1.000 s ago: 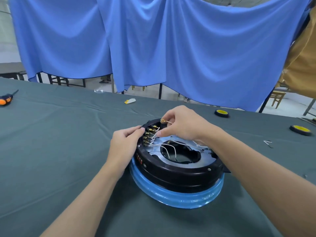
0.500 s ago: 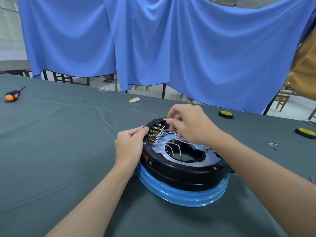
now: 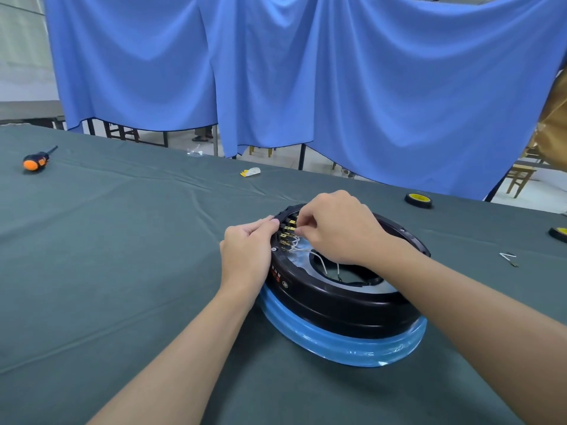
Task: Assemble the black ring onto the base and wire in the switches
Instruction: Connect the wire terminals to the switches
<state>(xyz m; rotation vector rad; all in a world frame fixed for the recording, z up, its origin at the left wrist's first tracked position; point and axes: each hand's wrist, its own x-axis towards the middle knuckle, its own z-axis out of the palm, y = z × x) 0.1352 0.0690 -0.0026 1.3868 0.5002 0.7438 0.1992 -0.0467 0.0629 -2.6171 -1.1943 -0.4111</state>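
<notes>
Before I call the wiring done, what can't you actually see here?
Head view only:
- Wire end at the brass terminals: covered by the right hand fingertips.
- Far part of the black ring: behind that hand.
- Red markings on the ring's side: too small to read.
- Left hand fingertips: curled against the rim.

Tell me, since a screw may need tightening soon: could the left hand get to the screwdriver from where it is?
Probably, with a long stretch. The screwdriver lies far off to the left on bare cloth with nothing in between, but the left hand is now steadying the black ring.
</notes>
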